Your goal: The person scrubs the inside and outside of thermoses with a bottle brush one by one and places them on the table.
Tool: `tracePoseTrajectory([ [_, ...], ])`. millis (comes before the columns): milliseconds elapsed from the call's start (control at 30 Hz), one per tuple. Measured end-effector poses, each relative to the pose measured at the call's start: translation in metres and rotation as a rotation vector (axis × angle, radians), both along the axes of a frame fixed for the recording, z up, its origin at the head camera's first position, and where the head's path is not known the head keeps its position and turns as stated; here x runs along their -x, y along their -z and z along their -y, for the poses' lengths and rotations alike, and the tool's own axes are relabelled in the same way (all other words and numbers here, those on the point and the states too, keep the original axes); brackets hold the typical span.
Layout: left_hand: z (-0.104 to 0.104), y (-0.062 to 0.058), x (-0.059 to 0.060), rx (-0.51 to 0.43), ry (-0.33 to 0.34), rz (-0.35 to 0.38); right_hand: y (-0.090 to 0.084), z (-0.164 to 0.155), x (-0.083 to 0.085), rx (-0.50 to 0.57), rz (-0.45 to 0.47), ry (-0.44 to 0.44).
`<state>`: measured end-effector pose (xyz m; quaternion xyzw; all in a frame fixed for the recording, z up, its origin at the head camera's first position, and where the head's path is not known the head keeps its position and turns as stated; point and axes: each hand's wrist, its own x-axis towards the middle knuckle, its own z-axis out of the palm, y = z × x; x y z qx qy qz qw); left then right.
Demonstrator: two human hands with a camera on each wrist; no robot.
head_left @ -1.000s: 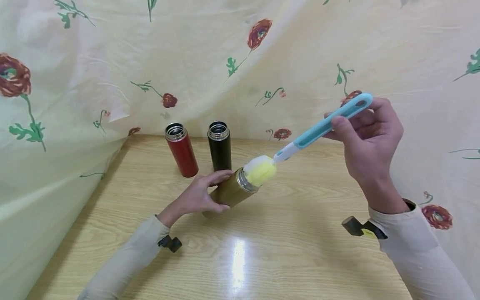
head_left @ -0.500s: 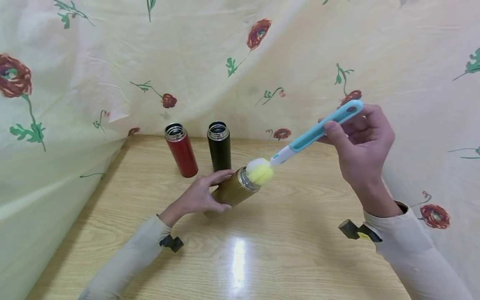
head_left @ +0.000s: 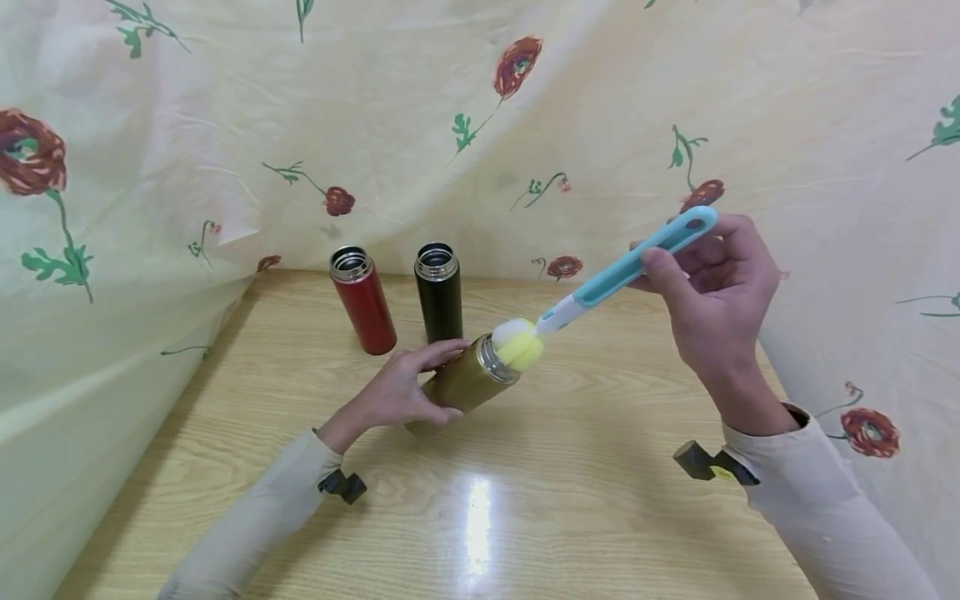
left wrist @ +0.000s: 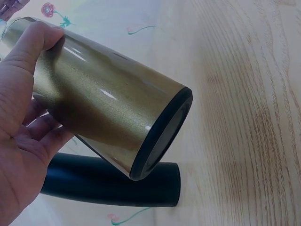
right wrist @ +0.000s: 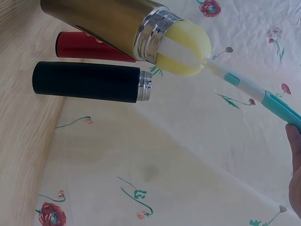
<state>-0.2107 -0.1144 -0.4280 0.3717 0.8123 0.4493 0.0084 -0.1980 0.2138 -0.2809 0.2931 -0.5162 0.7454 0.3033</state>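
Left hand (head_left: 399,392), spread wide, grips gold bottle (head_left: 471,382); right hand (head_left: 718,312) pinches brush (head_left: 609,279).

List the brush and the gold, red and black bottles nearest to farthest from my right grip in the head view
1. Brush, held in the right grip.
2. Gold bottle, tilted, left of it.
3. Black bottle, upright, farther back.
4. Red bottle, farthest left.

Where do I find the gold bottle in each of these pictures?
Head: the gold bottle is just below the centre, tilted, in the left hand.
Left wrist: upper left, its base near the centre.
Right wrist: top, left of centre, partly cut off by the frame.
Shared landmark: the black bottle, close by in all three views.
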Motion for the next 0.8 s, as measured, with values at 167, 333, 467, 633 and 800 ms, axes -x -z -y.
tracePoseTrajectory([
  [167,0.0002,0.0001,0.0000,-0.005,-0.002,-0.001,0.0017,0.0003,-0.0003,-0.013,0.004,0.011],
  [333,0.0001,0.0004,0.0004,-0.004,-0.004,0.006,0.0016,-0.0003,-0.0002,-0.020,0.009,0.018],
  [467,0.0000,0.0004,0.0007,-0.003,-0.003,0.008,0.0014,-0.0001,-0.0003,-0.022,0.011,0.019],
  [633,0.0004,0.0005,0.0009,-0.006,-0.007,0.016,0.0021,0.0011,0.0005,-0.012,0.008,-0.004],
  [800,0.0006,0.0012,0.0011,-0.013,-0.010,-0.001,0.0032,0.0033,0.0020,-0.008,0.001,-0.020],
])
